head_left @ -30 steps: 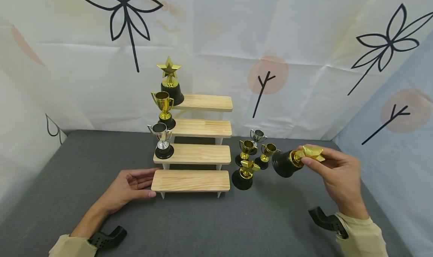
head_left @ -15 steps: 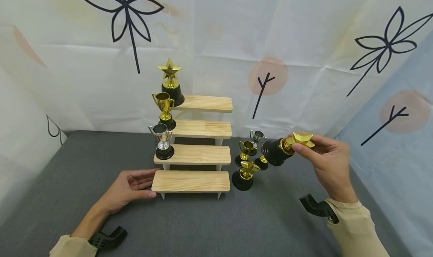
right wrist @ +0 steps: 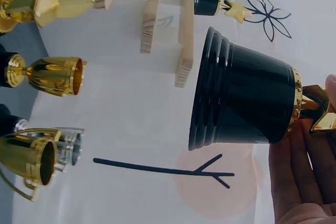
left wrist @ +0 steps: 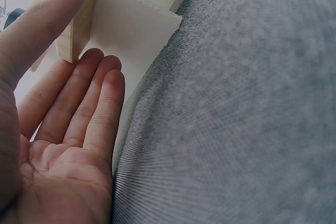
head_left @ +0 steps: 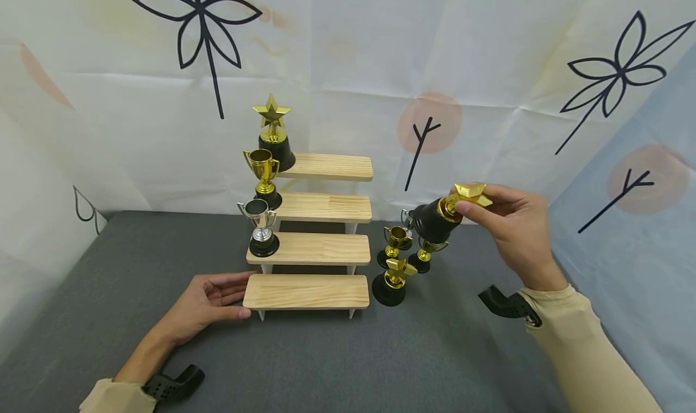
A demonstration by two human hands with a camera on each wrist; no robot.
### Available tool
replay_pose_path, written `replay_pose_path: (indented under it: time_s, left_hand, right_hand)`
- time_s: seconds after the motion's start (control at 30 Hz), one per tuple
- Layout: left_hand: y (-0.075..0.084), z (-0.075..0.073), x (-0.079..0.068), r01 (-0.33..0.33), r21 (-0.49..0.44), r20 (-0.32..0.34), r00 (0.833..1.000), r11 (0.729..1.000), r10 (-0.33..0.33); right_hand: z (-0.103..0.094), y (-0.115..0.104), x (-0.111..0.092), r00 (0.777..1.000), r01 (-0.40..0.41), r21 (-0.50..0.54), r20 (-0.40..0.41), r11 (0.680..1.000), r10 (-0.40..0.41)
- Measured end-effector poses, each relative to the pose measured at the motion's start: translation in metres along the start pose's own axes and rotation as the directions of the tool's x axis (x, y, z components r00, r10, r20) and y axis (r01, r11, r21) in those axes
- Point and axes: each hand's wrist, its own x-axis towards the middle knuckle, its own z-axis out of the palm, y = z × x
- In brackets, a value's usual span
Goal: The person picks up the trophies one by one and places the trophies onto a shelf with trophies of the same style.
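Note:
My right hand (head_left: 513, 232) pinches a gold star trophy (head_left: 437, 218) by its star, in the air and tilted, its black base pointing left. Below it on the table stand two gold cup trophies (head_left: 395, 239), a smaller star trophy (head_left: 393, 286) and a partly hidden silver cup (head_left: 405, 218). My left hand (head_left: 209, 304) lies at the left end of the lowest step of a wooden stepped shelf (head_left: 307, 291); its fingers (left wrist: 102, 108) are nearly straight beside the white support. On the upper steps, at the left, stand a star trophy (head_left: 273, 132), a gold cup (head_left: 264, 174) and a silver cup (head_left: 261, 224).
A grey cloth (head_left: 304, 364) covers the table. White printed fabric (head_left: 348, 57) hangs behind, and a pale blue side panel (head_left: 641, 244) closes off the right. Both wrists carry black camera mounts (head_left: 174, 384).
My right hand has carried the star trophy up and to the left, from the right of the standing trophies to above them. My left hand and the shelf have stayed put.

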Motion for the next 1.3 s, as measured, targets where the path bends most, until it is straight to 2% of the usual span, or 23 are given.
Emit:
replay_pose_path:
  time_s: [0.4,0.6,0.8,0.97,1.2,1.3]
  left_hand:
    - [0.003,0.002,0.000,-0.017,0.008,0.000,1.000,1.000,0.017]
    - [0.004,0.003,0.000,-0.027,0.004,0.006,1.000,1.000,0.027]
    - [0.002,0.001,-0.001,-0.034,-0.008,0.009,0.999,0.999,0.034]
    - [0.002,0.001,-0.001,-0.027,-0.002,0.006,1.000,1.000,0.027]
    - [0.002,0.001,-0.001,-0.029,-0.004,0.005,1.000,1.000,0.029]
    - [0.002,0.001,-0.001,-0.034,-0.011,0.007,0.999,0.999,0.034]
  right_hand:
    - [0.007,-0.001,0.033,0.998,-0.034,-0.109,0.041,0.993,0.038]
    - [0.012,-0.002,0.051,0.998,-0.048,-0.049,0.044,0.998,0.050]
    - [0.019,-0.006,0.067,0.997,-0.042,-0.082,0.069,0.996,0.047]
    - [0.027,-0.010,0.078,0.995,-0.043,-0.013,0.091,0.999,0.044]
    - [0.038,-0.015,0.092,0.994,-0.029,-0.109,0.104,0.994,0.040]
    - [0.043,-0.015,0.098,0.994,-0.025,-0.080,0.108,0.997,0.033]
